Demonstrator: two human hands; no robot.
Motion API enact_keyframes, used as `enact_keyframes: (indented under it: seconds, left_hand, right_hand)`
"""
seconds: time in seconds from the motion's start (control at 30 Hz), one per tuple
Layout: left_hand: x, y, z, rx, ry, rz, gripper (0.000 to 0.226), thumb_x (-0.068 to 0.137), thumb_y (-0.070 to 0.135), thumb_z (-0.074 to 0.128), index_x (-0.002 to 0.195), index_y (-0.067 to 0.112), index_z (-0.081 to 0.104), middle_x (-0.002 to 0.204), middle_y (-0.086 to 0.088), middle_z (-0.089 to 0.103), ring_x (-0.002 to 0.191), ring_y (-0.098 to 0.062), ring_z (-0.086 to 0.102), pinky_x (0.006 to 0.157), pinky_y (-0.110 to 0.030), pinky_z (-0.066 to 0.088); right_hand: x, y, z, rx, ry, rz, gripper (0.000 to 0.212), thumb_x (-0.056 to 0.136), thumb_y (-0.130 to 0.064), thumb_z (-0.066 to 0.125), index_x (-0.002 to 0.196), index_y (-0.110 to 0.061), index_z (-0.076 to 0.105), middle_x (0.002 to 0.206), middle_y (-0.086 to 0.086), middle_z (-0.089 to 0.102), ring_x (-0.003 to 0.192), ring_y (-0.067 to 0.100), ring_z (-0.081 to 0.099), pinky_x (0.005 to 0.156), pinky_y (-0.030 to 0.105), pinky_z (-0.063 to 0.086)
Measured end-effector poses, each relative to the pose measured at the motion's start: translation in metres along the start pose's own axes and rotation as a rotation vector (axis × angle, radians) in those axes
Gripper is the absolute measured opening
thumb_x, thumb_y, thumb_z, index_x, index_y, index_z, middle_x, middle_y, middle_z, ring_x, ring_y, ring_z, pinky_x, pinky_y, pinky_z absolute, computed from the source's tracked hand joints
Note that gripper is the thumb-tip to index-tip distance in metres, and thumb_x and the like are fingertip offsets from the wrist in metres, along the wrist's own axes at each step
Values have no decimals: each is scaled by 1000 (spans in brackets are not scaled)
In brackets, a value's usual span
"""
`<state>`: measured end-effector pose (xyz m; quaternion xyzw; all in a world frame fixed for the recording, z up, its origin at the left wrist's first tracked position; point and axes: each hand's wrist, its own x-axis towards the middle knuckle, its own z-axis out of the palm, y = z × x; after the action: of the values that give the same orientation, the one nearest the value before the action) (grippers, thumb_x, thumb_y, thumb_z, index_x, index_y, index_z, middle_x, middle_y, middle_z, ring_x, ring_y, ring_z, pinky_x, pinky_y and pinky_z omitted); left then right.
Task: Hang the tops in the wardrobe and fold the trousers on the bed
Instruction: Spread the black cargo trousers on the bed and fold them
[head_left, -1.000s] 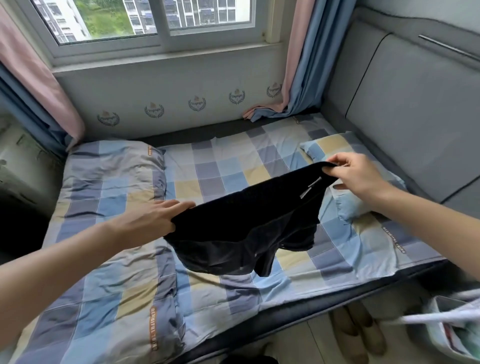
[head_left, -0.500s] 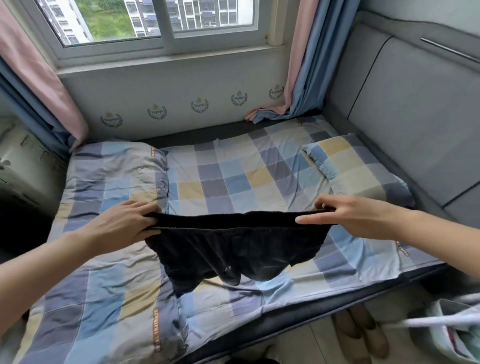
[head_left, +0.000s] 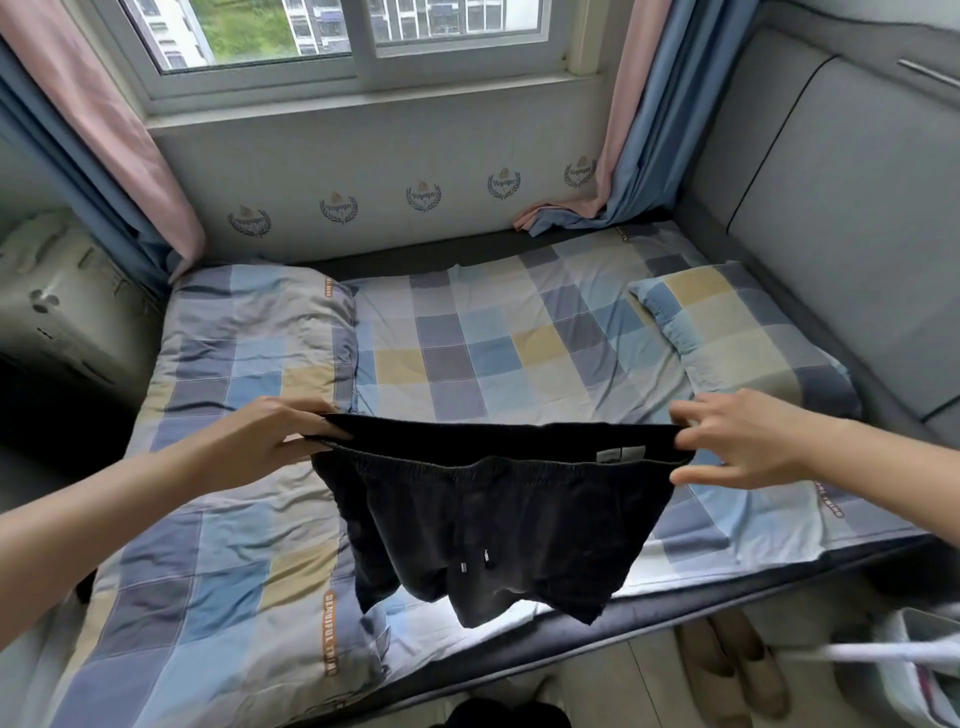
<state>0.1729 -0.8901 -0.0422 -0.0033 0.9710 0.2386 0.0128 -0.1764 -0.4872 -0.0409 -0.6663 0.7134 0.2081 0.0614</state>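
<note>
Head view looks down on a bed (head_left: 519, 332) covered in a checked sheet of blue, grey and yellow squares. Black shorts (head_left: 488, 514) hang above its near edge, waistband stretched level between both hands, legs dangling free with two drawstring tips showing at the front. Left hand (head_left: 265, 441) pinches the left end of the waistband between thumb and curled fingers. Right hand (head_left: 743, 441) holds the right end, thumb under the band and fingers spread above it. A folded quilt (head_left: 234, 374) in the same checked cloth lies on the left part of the bed, directly beneath the left forearm. A matching pillow (head_left: 727, 322) rests at the right, against the grey padded headboard (head_left: 841, 208). Beyond the bed is a window (head_left: 353, 36), flanked by pink and blue curtains (head_left: 623, 130), the right one trailing onto the mattress corner. On the floor below the bed edge stand a pair of brown shoes (head_left: 737, 670). Just right of them sits a white basket (head_left: 924, 670), partly cut off by the frame.
</note>
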Motion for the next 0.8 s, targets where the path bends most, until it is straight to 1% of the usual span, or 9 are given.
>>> enact_keyframes:
  seconds: [0.07,0.13,0.17,0.3,0.4,0.47,0.57,0.67,0.8]
  left_hand:
    - [0,-4,3,-2,7,-46,23,87,21,63,106,16,75,105,6,68,90,-9,68,77,-28,53]
    - [1,-9,3,33,12,-83,13,86,19,68,95,13,74,94,3,68,79,-11,66,71,-32,53]
    - [2,-13,2,69,8,-99,9,85,18,70,90,11,74,89,2,66,74,-13,65,68,-32,52]
    - [1,-34,-10,249,83,-161,28,74,14,84,64,8,59,62,1,55,53,-21,55,51,-29,41]
    - [5,-39,-16,189,263,-269,34,73,7,84,65,15,52,54,5,49,45,-15,47,48,-23,35]
    - [16,-37,-17,145,453,-360,23,79,6,78,76,14,57,62,-2,56,52,-19,51,55,-24,35]
    - [41,-32,-16,-28,711,-494,16,89,6,61,85,12,46,70,-9,51,57,-26,43,54,-25,32]
    - [55,-35,-6,-300,804,-522,11,95,8,49,96,13,39,73,-6,41,62,-25,37,60,-36,34]
    - [45,-47,20,-364,630,-486,15,101,15,46,106,21,32,84,-3,44,74,-24,42,68,-40,37]
  right_hand:
    - [7,-18,5,-86,36,-10,65,85,-77,28,74,-24,62,88,-7,48,66,17,58,49,28,39]
    - [17,-35,6,-114,115,-8,43,77,-59,67,58,-20,64,81,0,58,51,21,58,41,26,41]
    - [23,-39,5,-123,162,4,36,75,-50,75,58,-19,65,84,2,60,51,22,58,42,27,43]
    - [42,-31,1,29,143,207,35,97,-47,43,103,-22,67,137,-5,45,100,22,61,70,33,49]
    - [53,-14,-12,224,470,349,26,93,-34,57,103,-14,71,123,2,60,88,31,65,63,40,54]
    - [68,-6,-23,334,613,396,21,90,-22,64,103,-7,72,115,8,66,89,35,66,71,41,55]
    - [85,3,-37,545,739,431,21,89,-7,65,108,-1,70,109,15,69,95,33,65,84,27,46]
    - [89,4,-39,869,724,492,22,93,-9,59,113,-8,68,102,10,70,89,23,64,81,23,45]
    - [78,1,-14,1144,531,454,20,97,-5,49,112,-10,62,97,20,64,90,32,61,87,53,49]
